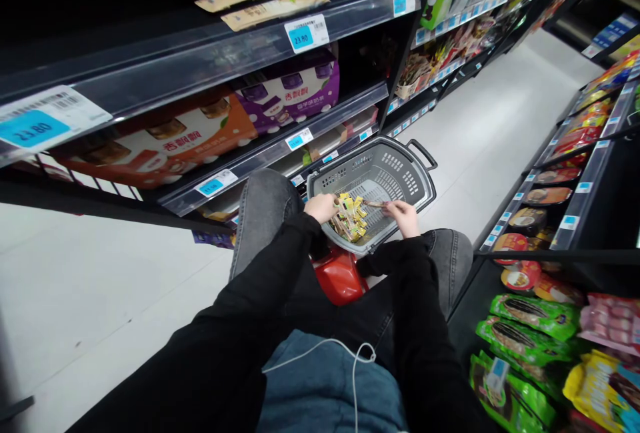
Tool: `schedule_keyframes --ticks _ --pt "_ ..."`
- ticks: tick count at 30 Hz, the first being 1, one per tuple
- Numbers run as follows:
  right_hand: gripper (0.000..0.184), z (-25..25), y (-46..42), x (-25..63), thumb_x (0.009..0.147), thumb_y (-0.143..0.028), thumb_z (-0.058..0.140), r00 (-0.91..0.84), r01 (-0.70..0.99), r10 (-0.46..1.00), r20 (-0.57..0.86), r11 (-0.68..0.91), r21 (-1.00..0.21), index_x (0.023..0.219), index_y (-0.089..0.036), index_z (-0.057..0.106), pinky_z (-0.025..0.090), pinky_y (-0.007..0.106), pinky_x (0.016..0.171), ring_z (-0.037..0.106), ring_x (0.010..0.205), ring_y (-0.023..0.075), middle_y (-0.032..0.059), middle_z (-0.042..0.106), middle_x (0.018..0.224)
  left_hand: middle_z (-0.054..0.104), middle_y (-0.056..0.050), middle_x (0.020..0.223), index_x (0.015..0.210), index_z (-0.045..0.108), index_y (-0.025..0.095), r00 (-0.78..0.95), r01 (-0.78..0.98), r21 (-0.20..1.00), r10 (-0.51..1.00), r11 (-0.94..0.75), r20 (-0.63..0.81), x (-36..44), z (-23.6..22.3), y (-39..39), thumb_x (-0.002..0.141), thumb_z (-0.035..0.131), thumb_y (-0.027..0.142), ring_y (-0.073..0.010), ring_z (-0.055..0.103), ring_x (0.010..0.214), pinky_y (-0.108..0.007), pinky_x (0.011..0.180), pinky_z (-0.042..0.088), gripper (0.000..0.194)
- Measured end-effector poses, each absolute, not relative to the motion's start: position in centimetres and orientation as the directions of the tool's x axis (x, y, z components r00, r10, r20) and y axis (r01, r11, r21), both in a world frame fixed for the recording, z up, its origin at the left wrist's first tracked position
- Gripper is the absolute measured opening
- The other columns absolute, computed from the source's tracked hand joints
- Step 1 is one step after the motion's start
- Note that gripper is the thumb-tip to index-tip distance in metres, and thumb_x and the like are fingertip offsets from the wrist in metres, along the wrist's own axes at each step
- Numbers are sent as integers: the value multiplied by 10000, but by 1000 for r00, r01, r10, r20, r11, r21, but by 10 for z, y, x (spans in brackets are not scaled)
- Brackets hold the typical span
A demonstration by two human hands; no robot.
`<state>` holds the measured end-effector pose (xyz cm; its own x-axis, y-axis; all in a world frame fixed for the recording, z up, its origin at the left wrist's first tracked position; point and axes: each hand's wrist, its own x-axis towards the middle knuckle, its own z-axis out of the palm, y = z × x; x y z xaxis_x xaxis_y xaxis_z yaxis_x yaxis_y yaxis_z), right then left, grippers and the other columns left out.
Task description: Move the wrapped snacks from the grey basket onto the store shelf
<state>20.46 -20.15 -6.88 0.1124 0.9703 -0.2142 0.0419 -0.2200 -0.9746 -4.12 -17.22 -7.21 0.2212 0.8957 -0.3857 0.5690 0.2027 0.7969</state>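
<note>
A grey plastic shopping basket [327,183] sits between my knees. Small yellow packets [351,219] lie bunched at its near left end. My left hand [321,207] reaches over the near left rim, its fingers closed at the edge of these packets. Over the near right side of the basket is my right hand [403,218], pinching a thin, brownish small packet [374,204] that points toward the yellow ones. The exact print on the packets is too small to read.
Shelves on the left hold orange [175,136] and purple drink cartons [295,93], with price tags along the edges. A red object [341,277] stands under the basket's near end. On the right, green bags [530,339] fill a low shelf. A pale-floored aisle [480,126] runs ahead.
</note>
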Motion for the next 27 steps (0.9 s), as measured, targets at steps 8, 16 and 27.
schedule_keyframes --ticks 8,16,27 --pt "157 -99 -207 152 661 -52 586 -178 746 954 -240 -28 -665 647 -182 675 443 246 791 624 752 159 33 687 721 681 -102 932 997 665 191 225 930 364 856 -46 -466 -29 -58 -184 756 577 381 -244 626 900 -296 784 461 319" --pt "280 -150 -226 130 657 -9 496 -332 778 780 -531 -92 -622 703 -207 689 432 202 699 644 816 153 26 695 818 662 -24 1035 1014 647 222 298 756 557 938 -345 176 -54 21 -176 862 478 235 -146 598 958 -237 871 453 228" --pt "101 -166 -227 129 692 -156 587 -239 909 781 -577 -28 -415 741 -188 670 435 258 688 648 871 219 93 690 845 643 -97 1007 1039 607 108 -42 968 236 869 -87 493 -161 191 -23 857 499 164 -188 514 913 -388 913 379 219"
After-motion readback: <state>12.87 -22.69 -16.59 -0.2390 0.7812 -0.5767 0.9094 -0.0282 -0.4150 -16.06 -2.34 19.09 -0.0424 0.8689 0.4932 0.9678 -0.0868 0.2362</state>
